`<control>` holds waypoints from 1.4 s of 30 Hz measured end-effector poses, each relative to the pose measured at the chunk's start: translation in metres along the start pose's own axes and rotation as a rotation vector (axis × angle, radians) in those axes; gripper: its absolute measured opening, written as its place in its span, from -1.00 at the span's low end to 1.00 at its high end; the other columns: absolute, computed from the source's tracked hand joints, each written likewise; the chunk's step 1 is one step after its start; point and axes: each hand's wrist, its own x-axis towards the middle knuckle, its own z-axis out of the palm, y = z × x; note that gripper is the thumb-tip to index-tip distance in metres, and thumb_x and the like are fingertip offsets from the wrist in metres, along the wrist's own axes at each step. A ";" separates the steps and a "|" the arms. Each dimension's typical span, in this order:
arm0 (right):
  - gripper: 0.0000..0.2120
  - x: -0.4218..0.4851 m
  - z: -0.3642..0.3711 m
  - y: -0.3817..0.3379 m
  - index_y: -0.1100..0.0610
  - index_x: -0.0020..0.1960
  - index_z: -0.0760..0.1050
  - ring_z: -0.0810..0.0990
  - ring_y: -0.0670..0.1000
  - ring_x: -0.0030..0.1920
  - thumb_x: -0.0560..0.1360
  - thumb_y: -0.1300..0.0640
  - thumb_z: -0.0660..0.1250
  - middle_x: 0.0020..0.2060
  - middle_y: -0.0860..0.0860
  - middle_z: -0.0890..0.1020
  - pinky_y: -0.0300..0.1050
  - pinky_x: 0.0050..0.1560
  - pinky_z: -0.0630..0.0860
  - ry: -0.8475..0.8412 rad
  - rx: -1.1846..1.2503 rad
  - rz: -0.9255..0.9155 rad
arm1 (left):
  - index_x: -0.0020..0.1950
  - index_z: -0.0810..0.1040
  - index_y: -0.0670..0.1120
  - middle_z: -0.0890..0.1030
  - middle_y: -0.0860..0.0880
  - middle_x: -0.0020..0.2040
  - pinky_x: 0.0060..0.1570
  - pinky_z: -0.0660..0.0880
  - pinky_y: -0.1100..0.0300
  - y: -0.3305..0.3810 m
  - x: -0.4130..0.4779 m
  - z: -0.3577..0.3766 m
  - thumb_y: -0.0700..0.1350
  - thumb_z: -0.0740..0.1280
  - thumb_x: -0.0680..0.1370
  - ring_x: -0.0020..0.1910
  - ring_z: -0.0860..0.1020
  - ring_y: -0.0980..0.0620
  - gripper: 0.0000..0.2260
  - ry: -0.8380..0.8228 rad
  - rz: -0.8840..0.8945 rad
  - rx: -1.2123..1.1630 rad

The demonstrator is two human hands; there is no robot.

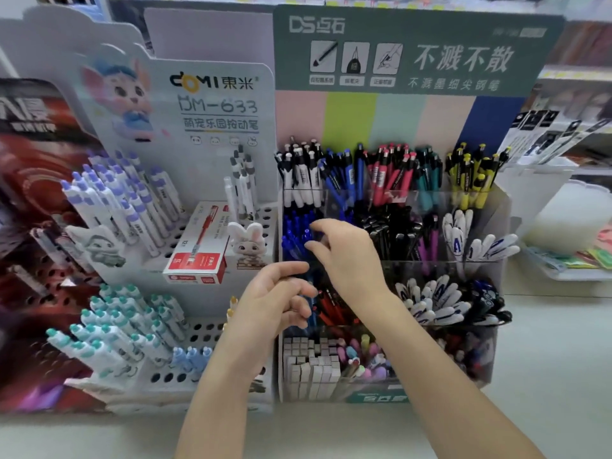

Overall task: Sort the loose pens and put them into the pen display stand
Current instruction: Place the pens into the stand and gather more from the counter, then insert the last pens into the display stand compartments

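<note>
Head view: a tiered clear pen display stand point(496, 207) fills the centre and 3 o'clock side above a pale desk point(546, 359). Its compartments are already packed with pens grouped by colour, so the sorting looks well advanced. The right hand point(344, 256) reaches from 6 o'clock to the blue pens point(293, 233) at the 9 o'clock edge of the stand's middle row, fingertips curled among them, while the left hand point(275, 299) hovers just below, loosely curled. Blur hides whether either hand holds a pen, and what remains to sort.

Left hand point(275, 303), right hand point(344, 256): loosely curled fingers
</note>
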 end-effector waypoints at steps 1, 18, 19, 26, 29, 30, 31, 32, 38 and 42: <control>-0.74 -0.005 -0.006 -0.001 0.16 0.21 0.53 0.57 -0.04 -0.12 0.53 0.16 0.35 -0.14 -0.02 0.61 -0.11 0.00 0.52 0.025 0.121 0.018 | 0.20 0.50 -0.13 0.62 -0.04 -0.26 -0.41 0.49 0.23 0.000 0.000 0.002 -0.31 0.17 0.60 -0.37 0.52 0.07 -0.77 -0.027 -0.005 0.007; -0.90 -0.195 -0.210 0.239 0.12 0.00 0.59 0.50 -0.10 -0.46 0.52 0.22 0.32 -0.32 0.03 0.63 -0.32 -0.37 0.42 0.276 0.452 0.685 | 0.06 0.54 -0.16 0.61 -0.04 -0.33 -0.48 0.43 0.25 -0.115 0.009 0.306 -0.36 0.21 0.55 -0.46 0.50 0.06 -0.81 -0.487 -0.281 0.173; -0.90 -0.214 -0.226 0.262 0.12 0.00 0.59 0.49 -0.10 -0.46 0.52 0.22 0.32 -0.33 0.02 0.63 -0.32 -0.37 0.41 0.294 0.434 0.737 | 0.07 0.54 -0.16 0.62 -0.04 -0.30 -0.45 0.44 0.24 -0.129 0.006 0.335 -0.35 0.22 0.55 -0.44 0.51 0.06 -0.81 -0.505 -0.301 0.177; -0.87 -0.321 -0.323 0.392 0.13 0.01 0.58 0.43 -0.14 -0.52 0.56 0.21 0.26 -0.29 0.05 0.62 -0.36 -0.45 0.38 0.413 0.342 1.002 | 0.12 0.53 -0.14 0.60 -0.08 -0.07 -0.31 0.49 0.21 -0.221 -0.014 0.507 -0.29 0.25 0.55 -0.29 0.55 0.06 -0.82 -0.568 -0.415 0.227; -0.86 -0.343 -0.349 0.439 0.13 0.02 0.58 0.43 -0.12 -0.51 0.56 0.22 0.24 -0.27 0.10 0.63 -0.38 -0.48 0.35 0.445 0.354 1.064 | 0.14 0.51 -0.10 0.58 -0.08 0.05 -0.23 0.51 0.19 -0.257 -0.011 0.560 -0.24 0.23 0.58 -0.16 0.57 0.04 -0.83 -0.556 -0.424 0.310; -0.85 -0.346 -0.355 0.456 0.13 0.01 0.58 0.43 -0.11 -0.51 0.57 0.22 0.23 -0.27 0.10 0.63 -0.38 -0.49 0.33 0.447 0.358 1.076 | 0.17 0.50 -0.09 0.57 -0.07 0.08 -0.21 0.52 0.19 -0.268 -0.007 0.577 -0.22 0.22 0.59 -0.11 0.58 0.04 -0.81 -0.544 -0.418 0.336; -0.85 -0.349 -0.360 0.472 0.13 0.01 0.58 0.43 -0.10 -0.50 0.56 0.22 0.23 -0.27 0.09 0.63 -0.37 -0.50 0.33 0.447 0.361 1.087 | 0.21 0.48 -0.10 0.56 -0.06 0.09 -0.20 0.53 0.19 -0.277 -0.002 0.592 -0.20 0.21 0.60 -0.07 0.58 0.04 -0.79 -0.528 -0.408 0.362; -0.85 -0.350 -0.365 0.489 0.13 0.00 0.58 0.43 -0.09 -0.50 0.56 0.23 0.23 -0.28 0.08 0.63 -0.37 -0.51 0.32 0.445 0.367 1.099 | 0.27 0.46 -0.11 0.55 -0.05 0.11 -0.18 0.53 0.20 -0.287 0.004 0.609 -0.19 0.20 0.61 -0.04 0.57 0.06 -0.76 -0.513 -0.396 0.389; -0.85 -0.351 -0.393 0.598 0.12 -0.03 0.58 0.44 -0.08 -0.50 0.56 0.24 0.23 -0.31 0.06 0.61 -0.37 -0.50 0.32 0.368 0.387 1.143 | 0.48 0.26 -0.16 0.35 -0.10 0.42 0.25 0.44 0.01 -0.355 0.065 0.720 -0.12 0.17 0.62 0.18 0.49 -0.04 -0.57 -0.358 -0.356 0.571; -0.86 -0.340 -0.407 0.665 0.14 -0.03 0.57 0.42 -0.08 -0.51 0.55 0.27 0.24 -0.33 0.05 0.59 -0.37 -0.51 0.31 0.262 0.417 1.181 | 0.47 0.26 -0.24 0.35 -0.25 0.40 0.35 0.30 -0.03 -0.387 0.105 0.782 -0.07 0.27 0.58 0.36 0.35 -0.22 -0.49 -0.162 -0.287 0.765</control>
